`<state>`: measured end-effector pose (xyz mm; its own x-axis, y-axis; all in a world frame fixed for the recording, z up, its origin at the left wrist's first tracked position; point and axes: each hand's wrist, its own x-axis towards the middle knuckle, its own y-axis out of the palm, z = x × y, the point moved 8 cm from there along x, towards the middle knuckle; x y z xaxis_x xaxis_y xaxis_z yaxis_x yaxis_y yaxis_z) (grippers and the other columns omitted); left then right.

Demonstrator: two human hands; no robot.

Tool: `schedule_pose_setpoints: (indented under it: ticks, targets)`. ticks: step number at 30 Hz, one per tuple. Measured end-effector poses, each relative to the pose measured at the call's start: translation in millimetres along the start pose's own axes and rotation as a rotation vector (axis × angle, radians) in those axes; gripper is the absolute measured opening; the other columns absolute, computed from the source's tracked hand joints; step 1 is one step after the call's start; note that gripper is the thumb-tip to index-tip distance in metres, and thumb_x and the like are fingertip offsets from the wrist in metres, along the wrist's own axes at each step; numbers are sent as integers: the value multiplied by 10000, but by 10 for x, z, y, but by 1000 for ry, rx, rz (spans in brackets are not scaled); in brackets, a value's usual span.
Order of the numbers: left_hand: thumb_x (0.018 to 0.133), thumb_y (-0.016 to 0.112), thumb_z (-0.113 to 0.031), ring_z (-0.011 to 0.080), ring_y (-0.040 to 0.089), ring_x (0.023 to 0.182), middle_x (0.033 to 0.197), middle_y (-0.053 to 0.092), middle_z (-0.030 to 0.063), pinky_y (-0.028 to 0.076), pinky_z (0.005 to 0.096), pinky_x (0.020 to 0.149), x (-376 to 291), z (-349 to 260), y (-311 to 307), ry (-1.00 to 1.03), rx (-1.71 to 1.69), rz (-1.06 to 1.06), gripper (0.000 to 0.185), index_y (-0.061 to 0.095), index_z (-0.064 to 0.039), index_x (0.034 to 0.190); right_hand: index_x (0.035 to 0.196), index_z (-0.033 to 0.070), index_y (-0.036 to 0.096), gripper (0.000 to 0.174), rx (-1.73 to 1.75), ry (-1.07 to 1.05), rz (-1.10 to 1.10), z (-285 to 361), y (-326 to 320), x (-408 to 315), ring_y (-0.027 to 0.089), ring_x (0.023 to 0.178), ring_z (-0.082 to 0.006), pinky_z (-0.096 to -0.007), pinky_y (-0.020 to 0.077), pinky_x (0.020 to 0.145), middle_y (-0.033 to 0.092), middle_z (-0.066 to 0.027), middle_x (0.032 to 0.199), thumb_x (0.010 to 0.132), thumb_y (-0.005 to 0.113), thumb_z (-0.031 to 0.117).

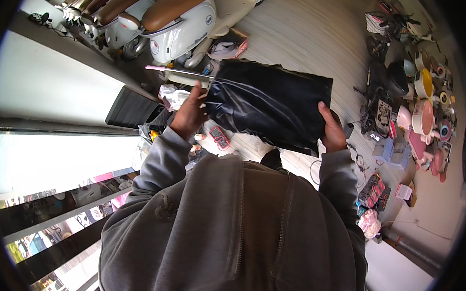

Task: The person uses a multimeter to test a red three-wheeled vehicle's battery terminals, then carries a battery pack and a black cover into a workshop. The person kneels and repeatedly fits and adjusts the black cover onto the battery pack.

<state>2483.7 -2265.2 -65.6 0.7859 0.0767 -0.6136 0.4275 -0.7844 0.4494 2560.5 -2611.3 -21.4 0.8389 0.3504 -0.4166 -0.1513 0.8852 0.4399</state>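
Observation:
A flat, roughly rectangular packet of shiny black plastic (268, 104), creased towards its left end, is held out in front of my chest. My right hand (334, 131) grips its right edge, the thumb on the near face and the fingers hidden behind. At the left end, my left hand (191, 113) holds the packet with its thumb raised off the plastic; its fingers are partly hidden. Beyond that hand, a thin metal rod with a pink handle (156, 68) runs out of sight behind the packet. What the packet contains cannot be seen.
A red-framed multimeter (219, 138) lies on the floor below the packet. White scooters with brown seats (177, 6) line the upper left. Scooters and pink and yellow parts (422, 116) stand along the right wall, near blue boxes (392, 153). An open carton (230, 46) sits beyond the packet.

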Motion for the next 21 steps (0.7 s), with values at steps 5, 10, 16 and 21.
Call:
schedule_pose_setpoints:
  ticks: [5, 10, 16, 21]
  targets:
    - [921, 651, -443, 72, 529, 751, 819, 583, -13, 417, 224, 644, -133, -51, 26, 389, 469, -172, 407, 617, -43, 990, 1207, -44, 591, 426, -12, -47, -64, -161, -117, -50, 647, 1000, -195, -311, 507, 886, 666, -120, 1136, 961, 604, 304]
    - [900, 713, -215, 61, 523, 706, 783, 609, -8, 427, 222, 649, -31, -38, 69, 519, 292, -153, 204, 638, -26, 902, 1209, -50, 585, 424, -7, -87, -116, -278, -205, -146, 647, 988, -198, -322, 510, 876, 666, -119, 1116, 962, 600, 295]
    - [948, 609, -96, 93, 580, 765, 834, 644, -12, 465, 246, 753, 176, 98, 40, 252, -37, 143, 55, 639, -61, 917, 1193, -21, 593, 393, 21, -132, -138, -403, -265, -219, 641, 973, -179, -312, 509, 851, 663, -87, 1099, 965, 599, 299]
    - [984, 550, -303, 126, 597, 826, 862, 631, -9, 472, 288, 804, 287, 164, 105, 101, -64, 120, 238, 622, -84, 928, 1210, -16, 578, 387, 40, -151, -76, -425, -302, -290, 630, 995, -172, -308, 495, 862, 655, -80, 1113, 969, 588, 286]
